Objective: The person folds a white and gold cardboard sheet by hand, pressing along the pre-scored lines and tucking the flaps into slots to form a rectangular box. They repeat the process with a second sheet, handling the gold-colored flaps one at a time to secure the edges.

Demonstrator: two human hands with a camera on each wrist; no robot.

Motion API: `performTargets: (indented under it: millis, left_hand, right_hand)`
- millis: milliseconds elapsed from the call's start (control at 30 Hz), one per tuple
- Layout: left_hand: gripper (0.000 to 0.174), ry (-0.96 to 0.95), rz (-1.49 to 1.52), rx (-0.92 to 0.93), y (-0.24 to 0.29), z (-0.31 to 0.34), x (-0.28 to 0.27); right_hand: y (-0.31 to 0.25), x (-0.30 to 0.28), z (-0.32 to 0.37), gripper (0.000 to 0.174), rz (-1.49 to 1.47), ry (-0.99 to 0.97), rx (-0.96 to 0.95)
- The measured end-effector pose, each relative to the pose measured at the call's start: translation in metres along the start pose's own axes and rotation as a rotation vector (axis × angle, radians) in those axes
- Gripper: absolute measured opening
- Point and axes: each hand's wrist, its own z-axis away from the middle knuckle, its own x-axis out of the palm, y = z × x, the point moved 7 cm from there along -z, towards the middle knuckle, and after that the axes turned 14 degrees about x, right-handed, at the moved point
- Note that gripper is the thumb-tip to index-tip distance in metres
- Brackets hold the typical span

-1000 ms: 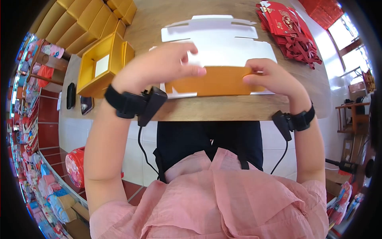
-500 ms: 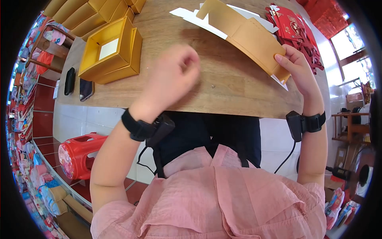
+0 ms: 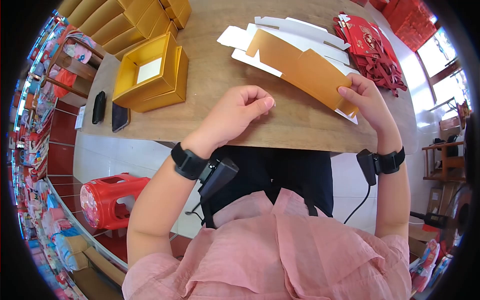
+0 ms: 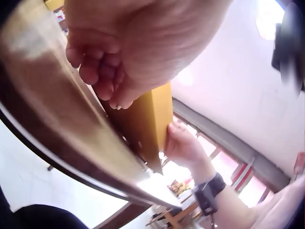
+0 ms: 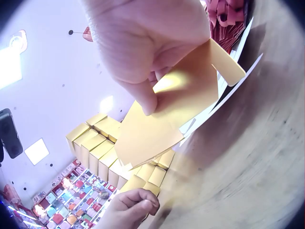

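My right hand (image 3: 367,97) pinches a gold cardboard box blank (image 3: 300,70) by its near right edge, thumb on the gold face. The blank is tilted above the wooden table, its white inner side showing along the edges. Behind it lie more white die-cut flaps (image 3: 305,35), partly covered by it. My left hand (image 3: 235,112) hovers near the table's front edge, apart from the blank, its fingers loosely curled around nothing. From the right wrist, the thumb (image 5: 148,102) shows against the gold sheet. In the left wrist view the left fingers (image 4: 97,71) curl toward the palm.
A folded gold box (image 3: 150,75) with an opening on top stands at the left. Stacked gold boxes (image 3: 130,22) fill the back left. Red gift bags (image 3: 367,45) are piled at the right. A phone (image 3: 120,117) and a black case (image 3: 99,107) lie at the left edge.
The right hand has lifted and swung the gold blank up to the right, then lowered it slightly. The left hand has moved off the blank toward the table's front edge.
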Motion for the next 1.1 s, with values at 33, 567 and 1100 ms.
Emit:
performTargets:
  millis: [33,567,1100]
  left_hand:
    - [0.018,0.0,-0.011,-0.002,0.003,0.003,-0.004]
    - [0.016,0.161,0.188,0.199,0.056,0.025,-0.053]
    - [0.02,0.969,-0.896,-0.322,0.025,0.165,-0.387]
  right_hand:
    - [0.002,0.0,-0.001,0.016,-0.009,-0.002,-0.006]
    - [0.019,0.007,0.002,0.015,0.092,-0.009,-0.013]
    - [0.026,0.011,-0.004,0.019,0.035,-0.068,0.045]
